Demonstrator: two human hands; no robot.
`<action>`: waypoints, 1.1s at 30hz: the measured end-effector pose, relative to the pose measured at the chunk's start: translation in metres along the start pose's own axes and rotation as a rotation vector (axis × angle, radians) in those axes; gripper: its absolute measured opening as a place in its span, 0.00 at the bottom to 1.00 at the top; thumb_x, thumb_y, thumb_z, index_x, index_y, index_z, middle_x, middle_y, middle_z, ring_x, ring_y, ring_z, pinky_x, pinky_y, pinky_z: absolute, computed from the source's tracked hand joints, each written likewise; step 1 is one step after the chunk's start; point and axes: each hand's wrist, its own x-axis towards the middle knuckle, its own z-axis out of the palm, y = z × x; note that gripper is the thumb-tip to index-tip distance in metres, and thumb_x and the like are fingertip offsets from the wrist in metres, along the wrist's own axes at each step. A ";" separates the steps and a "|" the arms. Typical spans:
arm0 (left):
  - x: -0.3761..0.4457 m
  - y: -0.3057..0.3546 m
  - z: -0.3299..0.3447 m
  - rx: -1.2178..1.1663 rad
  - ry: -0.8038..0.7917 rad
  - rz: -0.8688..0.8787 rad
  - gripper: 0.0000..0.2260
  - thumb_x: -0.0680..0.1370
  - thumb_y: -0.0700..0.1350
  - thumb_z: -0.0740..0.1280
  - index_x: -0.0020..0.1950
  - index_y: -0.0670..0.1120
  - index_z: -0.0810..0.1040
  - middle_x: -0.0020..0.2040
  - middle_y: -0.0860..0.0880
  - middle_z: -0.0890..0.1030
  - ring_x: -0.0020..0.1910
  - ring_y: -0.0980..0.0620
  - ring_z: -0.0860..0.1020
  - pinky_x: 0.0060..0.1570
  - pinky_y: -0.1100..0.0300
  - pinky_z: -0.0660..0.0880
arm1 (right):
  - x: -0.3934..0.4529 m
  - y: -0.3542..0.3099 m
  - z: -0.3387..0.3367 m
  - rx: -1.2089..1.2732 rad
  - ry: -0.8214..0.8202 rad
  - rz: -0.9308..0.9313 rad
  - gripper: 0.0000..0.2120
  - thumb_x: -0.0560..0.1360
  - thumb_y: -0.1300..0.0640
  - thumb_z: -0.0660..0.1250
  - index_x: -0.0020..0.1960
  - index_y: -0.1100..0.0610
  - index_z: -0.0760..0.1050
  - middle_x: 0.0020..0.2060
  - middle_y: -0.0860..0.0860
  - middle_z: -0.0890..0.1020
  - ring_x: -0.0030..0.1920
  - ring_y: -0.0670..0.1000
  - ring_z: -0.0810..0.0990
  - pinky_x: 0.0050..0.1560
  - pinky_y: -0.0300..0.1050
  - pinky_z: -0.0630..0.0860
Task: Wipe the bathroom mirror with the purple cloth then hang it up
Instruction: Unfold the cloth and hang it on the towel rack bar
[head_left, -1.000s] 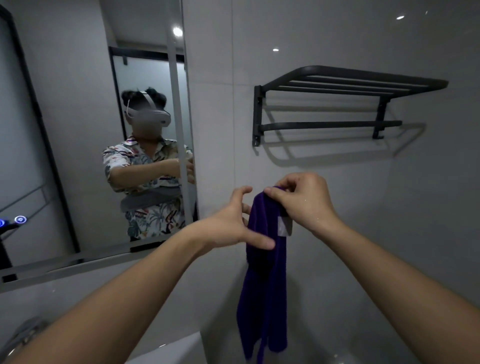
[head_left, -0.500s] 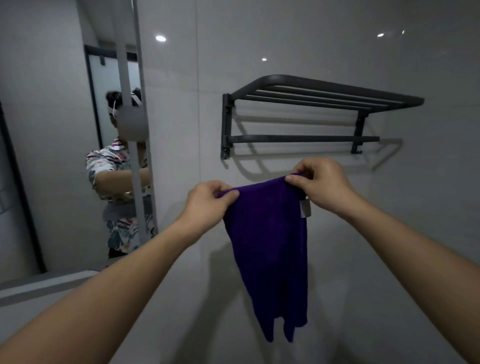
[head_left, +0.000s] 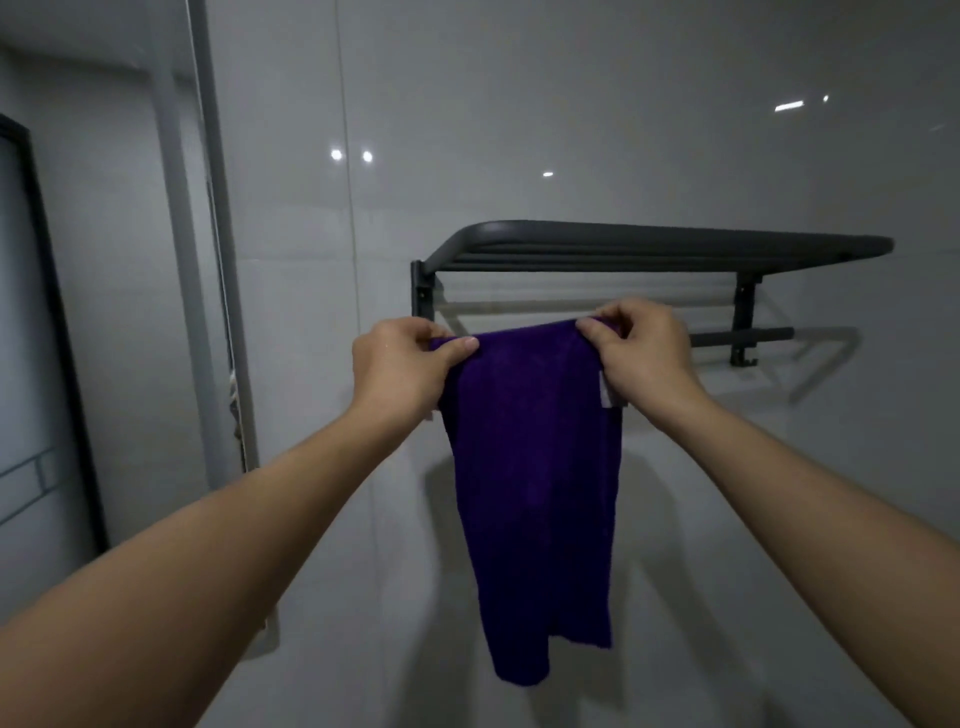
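Both forearms reach up and forward from the bottom corners, with plenty of bare wall between and below them. The left hand (head_left: 400, 366) pinches the top left corner of the purple cloth (head_left: 535, 488), thumb on the front and fingers curled behind. The right hand (head_left: 641, 358) pinches the top right corner the same way, knuckles up, with a small white tag (head_left: 607, 392) poking out just under it. The cloth's top edge is stretched between the two hands and the rest hangs loose, bottom edge uneven. Right behind the hands is the dark towel rack (head_left: 649, 244) on the glossy grey wall; its lower bar (head_left: 737, 338) sticks out past the right hand. Off to the left is the mirror's edge (head_left: 218, 249).
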 end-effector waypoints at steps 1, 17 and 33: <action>0.010 0.003 0.004 0.022 0.029 0.010 0.09 0.72 0.53 0.77 0.41 0.48 0.84 0.37 0.47 0.85 0.34 0.46 0.85 0.32 0.48 0.84 | 0.012 0.001 0.005 0.027 0.023 0.008 0.08 0.79 0.54 0.71 0.51 0.59 0.84 0.41 0.50 0.82 0.45 0.49 0.80 0.45 0.41 0.72; 0.059 -0.032 0.038 0.122 0.283 -0.048 0.07 0.76 0.55 0.70 0.45 0.53 0.82 0.40 0.55 0.83 0.39 0.55 0.81 0.40 0.57 0.79 | 0.118 0.021 0.070 -0.616 -0.481 0.196 0.07 0.73 0.58 0.70 0.47 0.59 0.75 0.40 0.54 0.78 0.42 0.56 0.78 0.46 0.45 0.73; 0.023 -0.045 0.092 -0.996 -0.188 -0.735 0.14 0.79 0.42 0.67 0.66 0.46 0.78 0.56 0.41 0.85 0.45 0.46 0.81 0.36 0.54 0.81 | 0.116 0.014 0.081 -0.771 -0.468 0.053 0.09 0.76 0.53 0.71 0.49 0.58 0.76 0.35 0.52 0.75 0.34 0.51 0.74 0.42 0.46 0.73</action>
